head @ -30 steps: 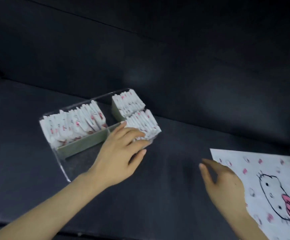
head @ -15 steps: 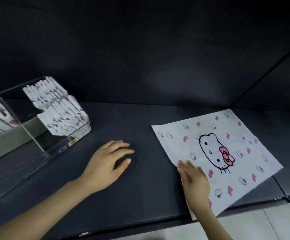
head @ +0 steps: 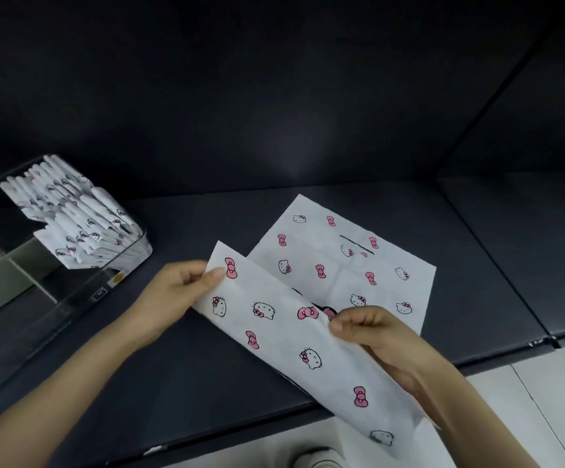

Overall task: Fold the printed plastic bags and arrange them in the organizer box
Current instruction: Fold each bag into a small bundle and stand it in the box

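Printed bag (head: pixel 341 275) on counter (head: pixel 206 359), near flap raised, long axis far-left to near-right; left hand (head: pixel 176 292) pinches flap's far corner, right hand (head: pixel 372 332) pinches its upper edge midway; organizer box (head: pixel 118 278) lies leftward, nearer left hand

Re printed bag (head: pixel 274 339): reads as thin white plastic film, soft, matt w/ faint sheen, pink and black print; bends softly at fold.
Re organizer box (head: pixel 129 265): clear rigid plastic, glossy, smooth, reflections on walls.
Re divider (head: pixel 7 268): opaque grey-green, matt.
Re folded bags (head: pixel 78 224): same printed film.
Re dark surface (head: pixel 206 366): matt, smooth.
Re floor (head: pixel 551 383): pale, smooth, thin seam.
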`<action>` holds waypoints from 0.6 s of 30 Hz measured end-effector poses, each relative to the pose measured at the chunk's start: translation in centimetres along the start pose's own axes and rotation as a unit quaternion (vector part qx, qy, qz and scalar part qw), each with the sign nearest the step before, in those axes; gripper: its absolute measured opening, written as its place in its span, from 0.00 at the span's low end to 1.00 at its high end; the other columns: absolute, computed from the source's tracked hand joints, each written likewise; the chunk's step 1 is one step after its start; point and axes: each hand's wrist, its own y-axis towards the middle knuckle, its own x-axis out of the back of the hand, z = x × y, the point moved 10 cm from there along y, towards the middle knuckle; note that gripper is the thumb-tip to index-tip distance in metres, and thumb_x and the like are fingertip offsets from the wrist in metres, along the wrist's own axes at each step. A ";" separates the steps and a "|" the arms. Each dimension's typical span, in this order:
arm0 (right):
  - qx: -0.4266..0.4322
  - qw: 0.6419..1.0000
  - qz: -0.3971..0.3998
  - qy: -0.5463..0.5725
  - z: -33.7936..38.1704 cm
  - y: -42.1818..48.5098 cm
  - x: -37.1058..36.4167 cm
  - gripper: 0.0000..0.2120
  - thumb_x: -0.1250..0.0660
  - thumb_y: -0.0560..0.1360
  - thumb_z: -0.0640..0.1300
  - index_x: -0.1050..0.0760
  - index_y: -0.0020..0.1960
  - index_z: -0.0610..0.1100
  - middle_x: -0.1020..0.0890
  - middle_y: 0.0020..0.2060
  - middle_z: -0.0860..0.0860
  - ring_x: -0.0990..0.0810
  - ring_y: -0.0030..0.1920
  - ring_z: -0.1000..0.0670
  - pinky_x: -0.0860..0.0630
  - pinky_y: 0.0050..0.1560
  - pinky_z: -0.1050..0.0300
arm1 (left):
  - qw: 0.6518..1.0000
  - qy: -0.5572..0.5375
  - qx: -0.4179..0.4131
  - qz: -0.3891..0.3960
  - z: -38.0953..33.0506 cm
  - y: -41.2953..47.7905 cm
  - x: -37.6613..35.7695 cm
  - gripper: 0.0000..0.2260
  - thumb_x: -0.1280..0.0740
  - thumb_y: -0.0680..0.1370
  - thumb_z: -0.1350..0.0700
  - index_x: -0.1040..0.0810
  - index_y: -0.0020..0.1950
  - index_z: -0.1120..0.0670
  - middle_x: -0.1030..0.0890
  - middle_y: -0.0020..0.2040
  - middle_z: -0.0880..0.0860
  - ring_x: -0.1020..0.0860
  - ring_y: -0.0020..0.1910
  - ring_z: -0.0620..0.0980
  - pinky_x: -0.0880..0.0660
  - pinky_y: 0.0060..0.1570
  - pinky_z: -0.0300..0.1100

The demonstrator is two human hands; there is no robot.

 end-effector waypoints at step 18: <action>0.176 0.819 -0.072 -0.541 -3.9 1.4 -5.6 0.30 0.36 0.59 0.72 0.22 0.58 0.61 0.29 0.59 0.70 0.31 0.57 0.62 0.37 0.58 0.62 | 0.976 -0.032 0.072 0.204 2.7 -5.5 2.8 0.23 0.28 0.67 0.48 0.18 0.57 0.60 0.20 0.60 0.61 0.25 0.65 0.56 0.30 0.64 0.42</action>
